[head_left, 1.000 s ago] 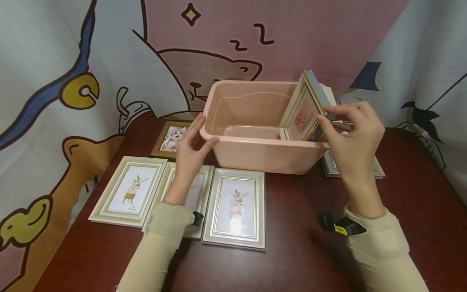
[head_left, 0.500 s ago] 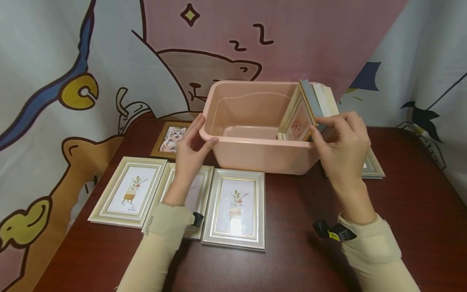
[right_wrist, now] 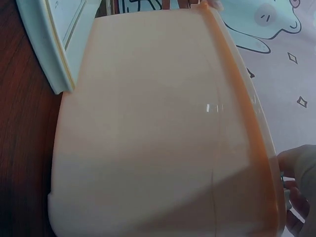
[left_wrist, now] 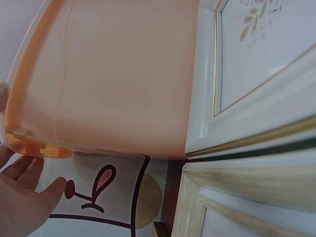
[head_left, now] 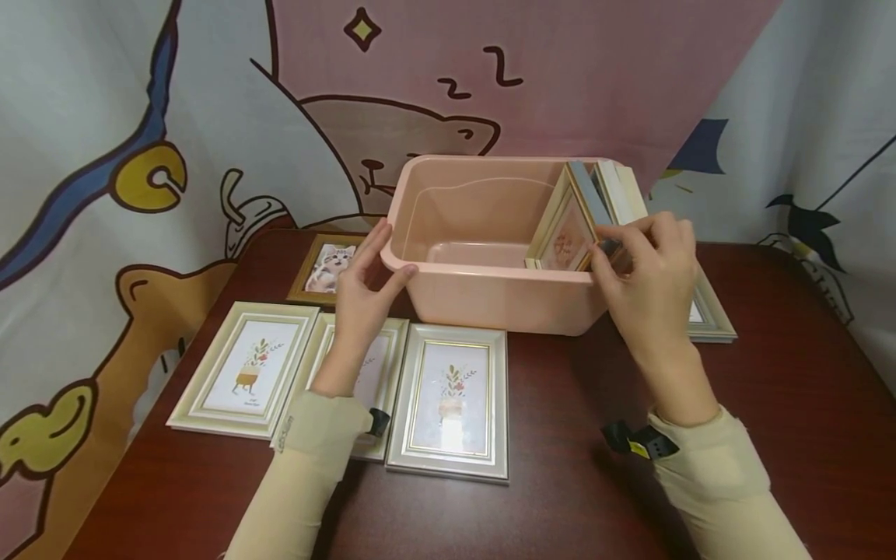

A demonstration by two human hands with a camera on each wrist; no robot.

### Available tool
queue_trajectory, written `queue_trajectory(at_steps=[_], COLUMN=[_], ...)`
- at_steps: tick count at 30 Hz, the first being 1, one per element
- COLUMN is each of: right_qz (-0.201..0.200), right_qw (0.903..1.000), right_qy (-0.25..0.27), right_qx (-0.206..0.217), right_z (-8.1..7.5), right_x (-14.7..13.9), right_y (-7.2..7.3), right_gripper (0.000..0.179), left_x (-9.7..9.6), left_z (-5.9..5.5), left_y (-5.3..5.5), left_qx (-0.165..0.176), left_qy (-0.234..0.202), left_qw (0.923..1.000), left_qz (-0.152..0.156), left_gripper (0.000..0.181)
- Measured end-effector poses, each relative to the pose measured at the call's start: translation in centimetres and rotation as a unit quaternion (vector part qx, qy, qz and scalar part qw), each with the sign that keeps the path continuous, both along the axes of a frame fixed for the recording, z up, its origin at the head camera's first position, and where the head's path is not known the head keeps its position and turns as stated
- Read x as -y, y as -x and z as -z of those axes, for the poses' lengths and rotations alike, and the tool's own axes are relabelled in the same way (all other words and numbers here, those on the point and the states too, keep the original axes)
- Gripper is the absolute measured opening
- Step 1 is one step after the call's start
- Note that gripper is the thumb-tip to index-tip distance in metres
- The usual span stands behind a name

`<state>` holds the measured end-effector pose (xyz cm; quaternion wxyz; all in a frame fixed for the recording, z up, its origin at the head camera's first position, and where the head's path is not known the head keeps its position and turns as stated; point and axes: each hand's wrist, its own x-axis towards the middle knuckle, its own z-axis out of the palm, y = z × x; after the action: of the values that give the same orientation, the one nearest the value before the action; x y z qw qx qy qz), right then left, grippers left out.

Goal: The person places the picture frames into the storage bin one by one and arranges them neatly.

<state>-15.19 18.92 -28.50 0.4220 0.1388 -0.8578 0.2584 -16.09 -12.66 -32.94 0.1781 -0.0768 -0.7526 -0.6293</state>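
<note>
Fingers (head_left: 628, 236) of right hand (head_left: 651, 288) pinching picture frame (head_left: 564, 233), left hand (head_left: 365, 299) spread, touching pink tub (head_left: 500, 302)

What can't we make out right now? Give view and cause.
Middle flower frame: head view, picture partly behind left hand and sleeve.
Cat frame: head view, right side behind left hand.
Held frame: head view, lower near corner behind bin wall.
Far-right frame: head view, mostly behind right hand.
Right hand: right wrist view, cut off by right edge.
</note>
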Motion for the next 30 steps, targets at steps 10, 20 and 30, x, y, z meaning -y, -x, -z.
queue_trajectory(at_steps=[10, 20, 30], right_qz=[-0.059, -0.039, -0.038], right_qw=[0.9969, 0.9986, 0.999], right_qy=[-0.007, -0.022, 0.006], right_qx=[0.051, 0.026, 0.023], right_z=[-0.2, 0.0, 0.5], right_x=[-1.1, -0.3, -0.7], right_y=[-0.1, 0.1, -0.2], right_gripper=[0.03, 0.034, 0.033], left_x=[0.1, 0.3, 0.2], left_z=[0.2, 0.2, -0.3], left_y=[0.0, -0.3, -0.1], left_qx=[0.0, -0.001, -0.003], left_qy=[0.002, -0.001, 0.016], left_qw=[1.0, 1.0, 0.9999], left_qz=[-0.003, -0.004, -0.004], left_gripper=[0.064, 0.063, 0.063])
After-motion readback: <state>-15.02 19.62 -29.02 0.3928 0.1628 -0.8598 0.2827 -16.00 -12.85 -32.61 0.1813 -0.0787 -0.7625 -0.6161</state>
